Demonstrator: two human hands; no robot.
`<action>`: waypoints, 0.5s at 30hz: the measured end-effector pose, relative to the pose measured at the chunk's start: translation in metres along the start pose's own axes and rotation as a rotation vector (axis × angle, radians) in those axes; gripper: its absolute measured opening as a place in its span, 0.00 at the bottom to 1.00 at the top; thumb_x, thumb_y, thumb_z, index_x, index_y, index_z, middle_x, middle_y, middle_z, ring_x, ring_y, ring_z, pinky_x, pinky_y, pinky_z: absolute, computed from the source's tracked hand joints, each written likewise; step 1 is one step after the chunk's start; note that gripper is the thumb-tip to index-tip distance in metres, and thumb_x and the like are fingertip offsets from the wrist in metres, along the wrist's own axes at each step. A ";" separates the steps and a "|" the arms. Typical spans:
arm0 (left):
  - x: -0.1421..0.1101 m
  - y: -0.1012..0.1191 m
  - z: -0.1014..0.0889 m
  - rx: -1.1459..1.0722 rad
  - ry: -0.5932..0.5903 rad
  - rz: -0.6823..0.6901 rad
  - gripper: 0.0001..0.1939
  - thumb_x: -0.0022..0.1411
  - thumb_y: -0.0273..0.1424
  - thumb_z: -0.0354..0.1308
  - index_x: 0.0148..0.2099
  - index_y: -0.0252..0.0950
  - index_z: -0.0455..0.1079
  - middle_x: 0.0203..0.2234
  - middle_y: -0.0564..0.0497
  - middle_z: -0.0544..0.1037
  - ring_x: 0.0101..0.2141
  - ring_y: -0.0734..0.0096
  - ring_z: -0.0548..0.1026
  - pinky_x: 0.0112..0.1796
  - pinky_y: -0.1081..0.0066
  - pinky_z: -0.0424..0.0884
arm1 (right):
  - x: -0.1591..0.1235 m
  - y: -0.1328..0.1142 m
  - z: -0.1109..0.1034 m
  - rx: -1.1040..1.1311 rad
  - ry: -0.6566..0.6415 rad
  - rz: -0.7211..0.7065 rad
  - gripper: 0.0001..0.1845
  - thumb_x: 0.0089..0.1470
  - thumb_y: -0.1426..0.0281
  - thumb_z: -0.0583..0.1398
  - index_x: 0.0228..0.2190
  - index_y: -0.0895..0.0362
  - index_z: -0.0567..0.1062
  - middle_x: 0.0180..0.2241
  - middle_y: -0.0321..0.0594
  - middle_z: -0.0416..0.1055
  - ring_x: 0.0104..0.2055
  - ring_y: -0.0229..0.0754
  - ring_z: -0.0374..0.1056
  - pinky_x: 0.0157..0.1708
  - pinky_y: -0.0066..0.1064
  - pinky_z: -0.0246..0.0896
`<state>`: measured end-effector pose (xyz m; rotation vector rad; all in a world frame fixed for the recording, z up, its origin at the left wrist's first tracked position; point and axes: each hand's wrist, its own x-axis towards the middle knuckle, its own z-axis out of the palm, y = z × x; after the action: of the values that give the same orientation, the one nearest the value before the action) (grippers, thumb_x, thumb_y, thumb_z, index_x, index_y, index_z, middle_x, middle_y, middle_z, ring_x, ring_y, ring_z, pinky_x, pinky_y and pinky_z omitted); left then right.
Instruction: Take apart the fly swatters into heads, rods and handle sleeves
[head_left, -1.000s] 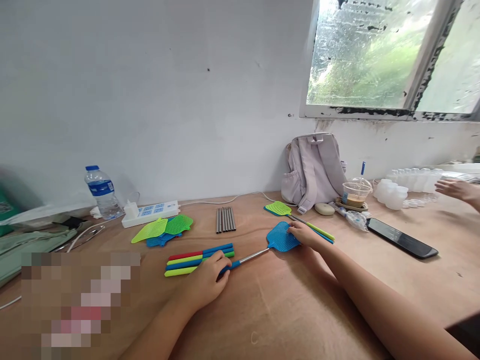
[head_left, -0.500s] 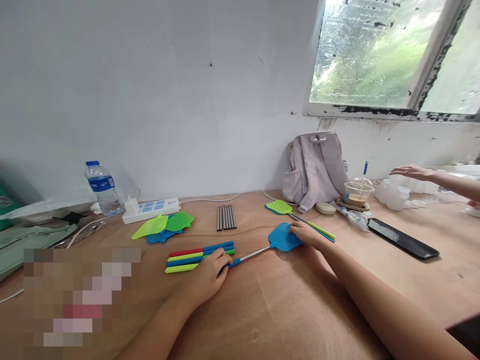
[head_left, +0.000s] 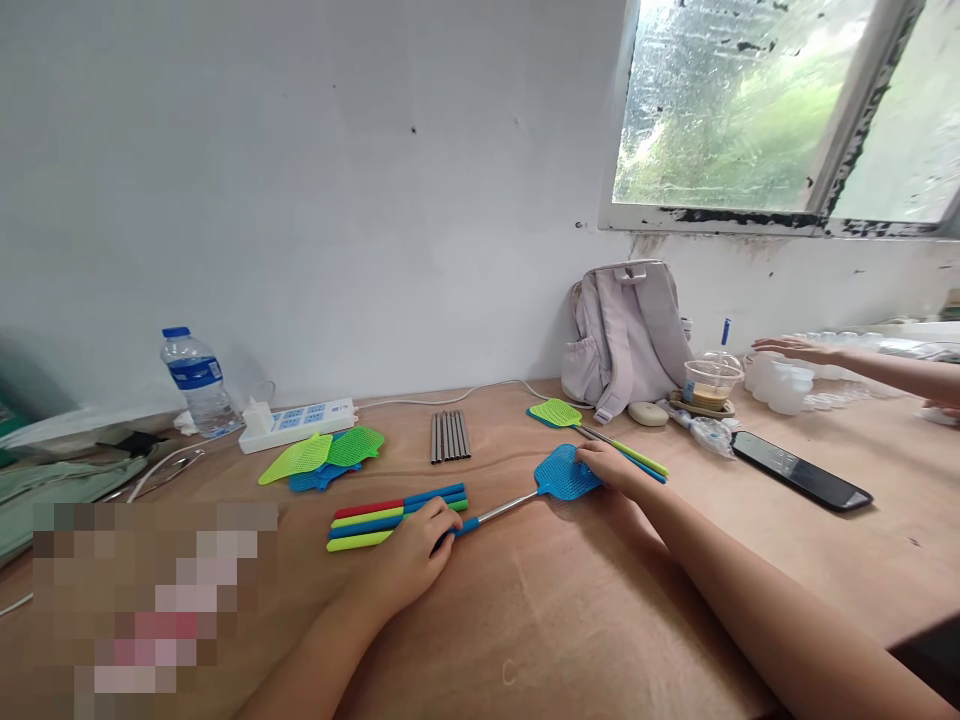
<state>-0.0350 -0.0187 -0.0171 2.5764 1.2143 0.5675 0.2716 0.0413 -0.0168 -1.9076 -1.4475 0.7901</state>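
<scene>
A fly swatter with a blue mesh head (head_left: 559,472) and a metal rod lies across the table in front of me. My left hand (head_left: 421,542) is closed around its blue handle, most of which the fingers hide. My right hand (head_left: 604,465) grips the right edge of the blue head. Just behind my left hand lie several coloured handles (head_left: 397,508), red, yellow, blue and green. Farther back is a row of metal rods (head_left: 450,437). Loose green, yellow and blue swatter heads (head_left: 307,458) overlap at the left. Behind my right hand are swatters with rods and handles (head_left: 556,413).
A power strip (head_left: 300,425) and a water bottle (head_left: 196,380) stand at the back left. Toward the right are a backpack (head_left: 630,335), a plastic cup (head_left: 712,383), a black tray-like object (head_left: 801,472) and white containers (head_left: 787,388). Another person's hand (head_left: 795,349) reaches over them.
Both my hands keep their places on the swatter. The other person's hand has moved slightly left over the white containers. The whole view has shifted a little.
</scene>
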 end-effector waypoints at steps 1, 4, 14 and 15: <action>0.000 0.000 0.000 -0.004 0.001 0.000 0.11 0.58 0.24 0.44 0.37 0.37 0.67 0.36 0.49 0.70 0.35 0.68 0.71 0.37 0.69 0.67 | 0.001 0.001 0.000 0.005 0.002 -0.001 0.06 0.44 0.73 0.53 0.24 0.60 0.71 0.17 0.32 0.59 0.17 0.32 0.53 0.16 0.24 0.46; 0.000 0.000 0.000 -0.015 0.011 0.011 0.11 0.58 0.24 0.44 0.37 0.38 0.67 0.36 0.49 0.70 0.35 0.68 0.71 0.37 0.69 0.67 | 0.006 0.005 0.001 0.021 0.000 -0.001 0.06 0.44 0.73 0.53 0.24 0.60 0.70 0.17 0.31 0.59 0.17 0.31 0.53 0.16 0.24 0.46; 0.000 -0.004 0.004 -0.036 0.039 0.005 0.10 0.58 0.26 0.45 0.36 0.38 0.67 0.34 0.49 0.71 0.34 0.68 0.70 0.36 0.69 0.66 | 0.006 0.005 0.002 0.072 -0.017 0.033 0.07 0.46 0.71 0.54 0.27 0.58 0.71 0.18 0.31 0.59 0.16 0.31 0.52 0.13 0.22 0.45; 0.000 -0.004 0.004 -0.043 0.040 0.006 0.09 0.58 0.26 0.45 0.35 0.38 0.67 0.34 0.49 0.71 0.34 0.67 0.70 0.36 0.68 0.67 | 0.005 0.004 0.003 0.076 -0.016 0.034 0.07 0.46 0.71 0.54 0.27 0.58 0.71 0.18 0.32 0.59 0.16 0.31 0.52 0.14 0.22 0.45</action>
<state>-0.0359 -0.0162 -0.0220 2.5459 1.1942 0.6420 0.2735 0.0459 -0.0221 -1.8768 -1.3779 0.8660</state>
